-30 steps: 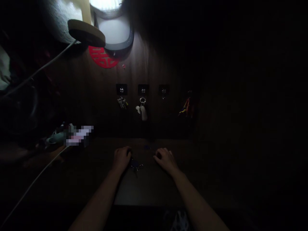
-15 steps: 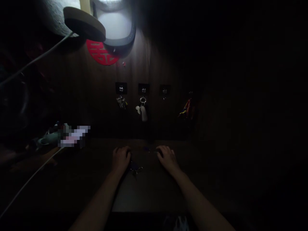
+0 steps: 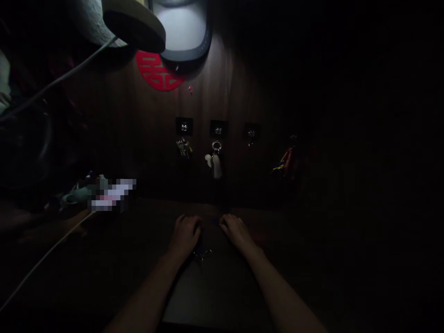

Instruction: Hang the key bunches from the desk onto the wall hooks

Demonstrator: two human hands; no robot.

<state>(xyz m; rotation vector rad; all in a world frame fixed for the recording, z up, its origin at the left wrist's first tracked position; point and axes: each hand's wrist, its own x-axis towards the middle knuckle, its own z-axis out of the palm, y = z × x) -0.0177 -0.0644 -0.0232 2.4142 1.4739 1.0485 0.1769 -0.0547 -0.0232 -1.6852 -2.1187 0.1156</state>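
Both of my hands rest low over the dark wooden surface, dimly lit. My left hand (image 3: 186, 232) has loosely curved, slightly parted fingers. I see nothing held in it, though its fingertips are in shadow. Just below its thumb lies a small bunch of metal pieces (image 3: 202, 255) that looks like keys, with something dark blue at its top. My right hand (image 3: 236, 231) has thumb and forefinger drawn together at a tiny yellowish spot. Against those fingertips is a small dark blue thing (image 3: 215, 221), too dark to name.
On the upright wooden panel, black hooks (image 3: 184, 126) carry a key bunch (image 3: 183, 147) and a key ring with a pale fob (image 3: 216, 165). Red and yellow cords (image 3: 285, 161) hang rightward. A lit lamp (image 3: 183, 30), red paper cutout (image 3: 159, 74), white cable (image 3: 55, 83) and blurred-out item (image 3: 114, 195) stand left.
My hands have come closer together. The right hand's fingertips have reached the small blue thing, which lay between the hands before. The whole view has shifted slightly.
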